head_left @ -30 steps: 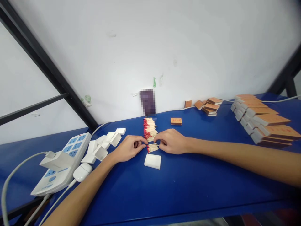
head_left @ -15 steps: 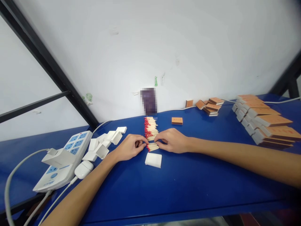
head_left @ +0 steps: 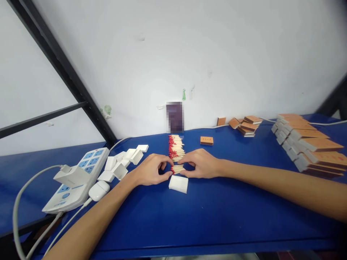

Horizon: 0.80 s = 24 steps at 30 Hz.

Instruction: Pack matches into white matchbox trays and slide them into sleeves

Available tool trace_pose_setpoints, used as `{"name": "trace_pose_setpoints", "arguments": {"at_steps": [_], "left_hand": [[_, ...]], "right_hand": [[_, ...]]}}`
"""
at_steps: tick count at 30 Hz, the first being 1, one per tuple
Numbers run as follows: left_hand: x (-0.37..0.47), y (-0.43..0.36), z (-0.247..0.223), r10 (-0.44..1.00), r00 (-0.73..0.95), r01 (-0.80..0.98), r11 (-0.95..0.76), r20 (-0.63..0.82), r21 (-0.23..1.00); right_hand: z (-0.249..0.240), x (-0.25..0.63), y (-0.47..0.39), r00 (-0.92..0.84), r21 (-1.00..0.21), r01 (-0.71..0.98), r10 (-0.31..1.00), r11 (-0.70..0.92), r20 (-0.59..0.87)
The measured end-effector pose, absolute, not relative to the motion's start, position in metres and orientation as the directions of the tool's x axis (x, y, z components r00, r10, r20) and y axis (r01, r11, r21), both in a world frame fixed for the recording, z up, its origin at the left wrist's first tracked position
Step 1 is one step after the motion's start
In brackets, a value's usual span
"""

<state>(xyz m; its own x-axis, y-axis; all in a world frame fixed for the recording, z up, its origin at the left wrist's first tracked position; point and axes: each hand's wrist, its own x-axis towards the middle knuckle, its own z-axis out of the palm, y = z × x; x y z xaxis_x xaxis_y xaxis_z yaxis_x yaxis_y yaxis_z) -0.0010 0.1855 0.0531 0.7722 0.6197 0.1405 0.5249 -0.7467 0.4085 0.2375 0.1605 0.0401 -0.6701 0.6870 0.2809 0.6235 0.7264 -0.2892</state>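
The left hand (head_left: 155,169) and right hand (head_left: 202,164), thumbs and forefingers parted, bracket a small bundle of red-tipped wooden matchsticks (head_left: 178,169) mid-bench. Nearer the front edge lies a white rectangular tray (head_left: 178,183); orange-and-white cardboard matchboxes (head_left: 311,141) stack toward the right edge.

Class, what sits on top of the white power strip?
A white charger, with a cable attached, sits on the power strip. Sockets directly beneath the charger, if any, are covered.
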Motion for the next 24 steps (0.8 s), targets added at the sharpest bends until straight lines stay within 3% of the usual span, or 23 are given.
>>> {"name": "trace_pose_setpoints", "arguments": {"at_steps": [14, 24], "left_hand": [[-0.006, 0.177, 0.068, 0.599, 0.801, 0.557, -0.750, 0.011, 0.356], [-0.001, 0.180, 0.059, 0.644, 0.763, 0.588, -0.726, 0.055, 0.357]], "right_hand": [[0.040, 0.239, 0.161, -0.681, -0.296, 0.618, 0.684, 0.728, 0.260], [0.039, 0.238, 0.162, -0.679, -0.274, 0.636, 0.692, 0.722, 0.247]]}}
